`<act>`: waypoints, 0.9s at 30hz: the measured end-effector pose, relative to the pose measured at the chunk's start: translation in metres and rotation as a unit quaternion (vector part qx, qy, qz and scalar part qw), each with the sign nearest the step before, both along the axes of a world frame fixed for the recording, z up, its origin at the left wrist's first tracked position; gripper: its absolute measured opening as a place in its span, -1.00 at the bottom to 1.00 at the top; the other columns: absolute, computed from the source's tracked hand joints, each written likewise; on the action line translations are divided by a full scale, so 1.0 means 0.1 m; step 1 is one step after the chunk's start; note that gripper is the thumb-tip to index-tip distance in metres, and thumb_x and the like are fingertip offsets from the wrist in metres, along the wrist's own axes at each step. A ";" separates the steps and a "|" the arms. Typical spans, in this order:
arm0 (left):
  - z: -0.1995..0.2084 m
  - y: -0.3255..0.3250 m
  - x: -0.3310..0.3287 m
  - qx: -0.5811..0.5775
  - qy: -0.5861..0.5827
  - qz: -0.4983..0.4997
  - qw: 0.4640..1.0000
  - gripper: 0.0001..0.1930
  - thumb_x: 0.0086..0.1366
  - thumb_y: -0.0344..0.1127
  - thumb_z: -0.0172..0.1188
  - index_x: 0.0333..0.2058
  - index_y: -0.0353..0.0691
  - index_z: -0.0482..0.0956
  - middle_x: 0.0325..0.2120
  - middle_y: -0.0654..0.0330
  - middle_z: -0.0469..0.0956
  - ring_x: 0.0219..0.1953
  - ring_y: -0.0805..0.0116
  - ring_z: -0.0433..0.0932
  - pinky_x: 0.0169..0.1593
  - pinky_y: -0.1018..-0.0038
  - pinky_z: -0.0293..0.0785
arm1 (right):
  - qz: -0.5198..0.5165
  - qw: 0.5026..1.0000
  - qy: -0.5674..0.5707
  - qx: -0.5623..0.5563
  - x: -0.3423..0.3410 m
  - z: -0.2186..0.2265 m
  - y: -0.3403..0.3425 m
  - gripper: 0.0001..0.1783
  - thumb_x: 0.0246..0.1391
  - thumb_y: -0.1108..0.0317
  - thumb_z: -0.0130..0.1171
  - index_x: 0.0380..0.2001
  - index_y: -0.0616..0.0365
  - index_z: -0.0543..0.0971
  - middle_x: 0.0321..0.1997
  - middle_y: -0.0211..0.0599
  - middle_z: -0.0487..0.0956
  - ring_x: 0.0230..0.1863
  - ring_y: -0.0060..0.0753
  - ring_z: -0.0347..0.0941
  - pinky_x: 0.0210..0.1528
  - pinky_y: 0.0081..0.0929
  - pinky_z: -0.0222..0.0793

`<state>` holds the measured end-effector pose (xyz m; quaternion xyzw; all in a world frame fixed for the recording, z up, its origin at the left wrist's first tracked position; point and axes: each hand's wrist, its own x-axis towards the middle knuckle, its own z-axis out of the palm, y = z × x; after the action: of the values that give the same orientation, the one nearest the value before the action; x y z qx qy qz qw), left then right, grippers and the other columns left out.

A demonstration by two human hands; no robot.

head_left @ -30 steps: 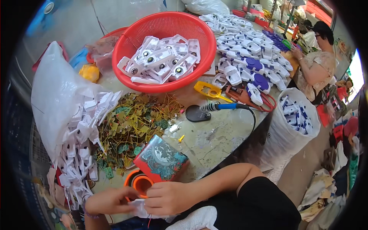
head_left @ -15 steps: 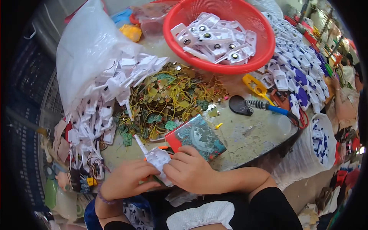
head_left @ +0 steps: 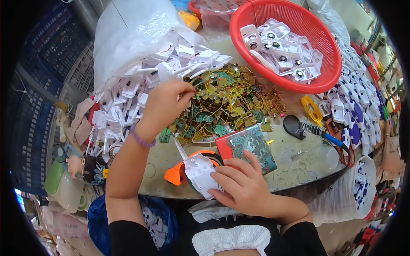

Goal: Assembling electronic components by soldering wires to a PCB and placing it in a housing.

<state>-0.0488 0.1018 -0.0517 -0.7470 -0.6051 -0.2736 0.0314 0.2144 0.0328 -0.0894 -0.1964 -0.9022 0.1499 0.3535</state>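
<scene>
At the front of the table, a white plastic casing (head_left: 200, 170) with a long thin prong lies tilted over an orange and dark green object (head_left: 175, 173). My right hand (head_left: 245, 187) grips the casing's right edge between thumb and fingers, its index finger raised. My left hand (head_left: 166, 104) reaches forward to the pile of small green circuit boards with yellow wires (head_left: 230, 100). Its thumb and fingertips are pinched together at the pile's left edge; what they hold, if anything, is too small to make out. A red and teal box (head_left: 247, 147) sits just beyond my right hand.
White casings (head_left: 124, 94) spill from a plastic bag (head_left: 136, 38) at left. A red basket (head_left: 329, 81) of white parts stands at the back. On the right lie a blue-handled soldering iron (head_left: 333, 140), a yellow tool (head_left: 311, 110) and more white-purple parts (head_left: 354, 98).
My left hand has let go of the casing and moved forward to the circuit boards. My right hand stays on the casing, and the orange object beneath shows more. The whole view has shifted.
</scene>
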 end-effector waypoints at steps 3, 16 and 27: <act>-0.08 0.27 -0.01 -0.010 -0.015 0.069 0.997 -0.86 0.12 -0.25 0.22 -0.40 -0.16 0.66 -0.40 0.15 0.60 -0.33 0.13 0.58 -0.27 0.31 0.50 | 0.005 0.999 0.030 -0.018 0.14 0.01 0.00 -0.63 -0.17 0.22 0.38 -0.25 0.08 0.58 -0.15 -0.37 0.56 -0.02 -0.26 0.43 0.23 0.02 0.07; 0.02 0.17 0.07 0.033 -0.418 0.081 0.904 -0.80 0.19 -0.26 0.23 -0.38 -0.30 0.66 -0.60 0.35 0.53 -0.53 0.45 0.49 -0.42 0.48 0.40 | -0.008 0.995 0.098 0.024 0.39 -0.07 -0.02 -0.72 -0.20 0.40 0.36 -0.31 0.09 0.61 -0.16 -0.31 0.58 -0.11 -0.19 0.46 0.06 -0.12 0.31; 0.17 -0.80 0.67 0.379 0.116 -0.031 0.918 -0.74 -0.06 -0.48 0.37 -0.31 -0.19 0.66 -0.65 0.39 0.34 -0.66 0.46 0.33 -0.59 0.50 0.20 | 0.109 0.890 0.285 -0.338 0.01 -0.02 0.00 -0.72 0.00 0.63 0.24 -0.17 0.23 0.53 -0.26 -0.25 0.57 -0.26 -0.46 0.50 -0.21 -0.53 0.43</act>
<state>0.0178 0.0218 -0.0343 -0.7238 -0.4251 -0.3948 0.3735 0.2157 0.0329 -0.0916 -0.1534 -0.6732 0.5326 0.4895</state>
